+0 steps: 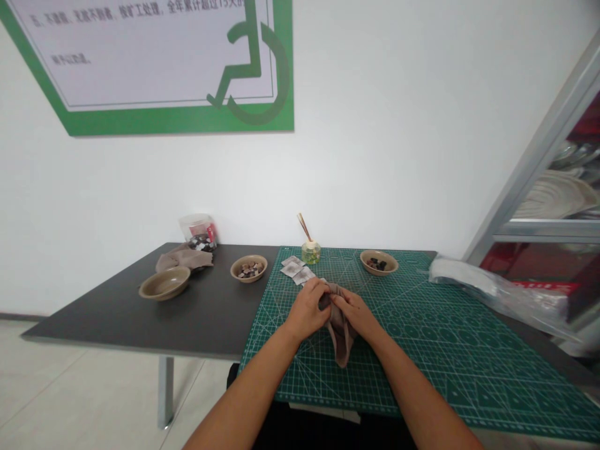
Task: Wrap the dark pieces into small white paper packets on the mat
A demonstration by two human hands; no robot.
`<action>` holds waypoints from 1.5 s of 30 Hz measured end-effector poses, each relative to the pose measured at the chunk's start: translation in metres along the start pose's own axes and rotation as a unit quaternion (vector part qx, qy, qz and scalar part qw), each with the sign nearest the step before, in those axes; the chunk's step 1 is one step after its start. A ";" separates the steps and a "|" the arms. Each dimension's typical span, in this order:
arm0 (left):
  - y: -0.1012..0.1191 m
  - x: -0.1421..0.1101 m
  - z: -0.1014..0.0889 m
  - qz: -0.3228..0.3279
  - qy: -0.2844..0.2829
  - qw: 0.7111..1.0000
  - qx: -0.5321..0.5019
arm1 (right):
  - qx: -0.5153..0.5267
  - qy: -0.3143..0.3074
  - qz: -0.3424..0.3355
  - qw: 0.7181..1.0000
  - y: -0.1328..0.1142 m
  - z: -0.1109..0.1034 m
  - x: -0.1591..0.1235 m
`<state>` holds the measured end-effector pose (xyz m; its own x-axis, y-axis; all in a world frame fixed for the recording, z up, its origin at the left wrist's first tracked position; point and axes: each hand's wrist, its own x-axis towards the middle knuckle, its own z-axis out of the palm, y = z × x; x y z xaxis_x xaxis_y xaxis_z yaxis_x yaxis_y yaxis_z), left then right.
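Both hands meet over the green cutting mat (403, 350), gripping a brownish-grey cloth piece (341, 340). My left hand (308, 309) is closed on its upper left part, the fingers curled. Thumb and fingers of my right hand (355, 310) pinch the cloth's upper right edge. The lower end hangs down in a pointed fold between my forearms. Whether anything is inside the cloth is hidden. Just beyond my left hand lie several small printed packets (295, 269).
A reed diffuser (310, 251) stands by the wall. One bowl (379, 255) holds dark pieces, another bowl (248, 257) brownish pieces. Farther left are an empty bowl (165, 284), folded cloth (185, 257) and a plastic bag (199, 230). Plastic-wrapped material (497, 297) lies right.
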<state>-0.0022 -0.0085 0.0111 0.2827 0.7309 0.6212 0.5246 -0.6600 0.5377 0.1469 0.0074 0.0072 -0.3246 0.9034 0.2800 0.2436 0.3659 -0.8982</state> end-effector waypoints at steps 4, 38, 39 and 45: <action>0.001 0.000 0.000 -0.004 0.004 1.000 -0.006 | 0.019 -0.012 0.008 1.000 0.000 -0.001 0.000; -0.002 0.003 0.002 -0.087 -0.002 0.994 -0.071 | -0.296 0.084 -0.048 0.950 -0.004 -0.004 -0.007; -0.002 0.003 0.002 -0.088 -0.004 0.993 -0.076 | -0.292 0.090 -0.045 0.951 -0.004 -0.005 -0.007; -0.004 0.003 -0.002 -0.089 0.009 0.994 -0.067 | -0.215 0.181 0.016 0.960 -0.006 -0.014 -0.003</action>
<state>-0.0053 -0.0043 0.0123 0.1799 0.8354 0.5194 0.4526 -0.5391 0.7103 0.1592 0.0060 0.0164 0.0087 0.9059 0.4235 0.6277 0.3247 -0.7075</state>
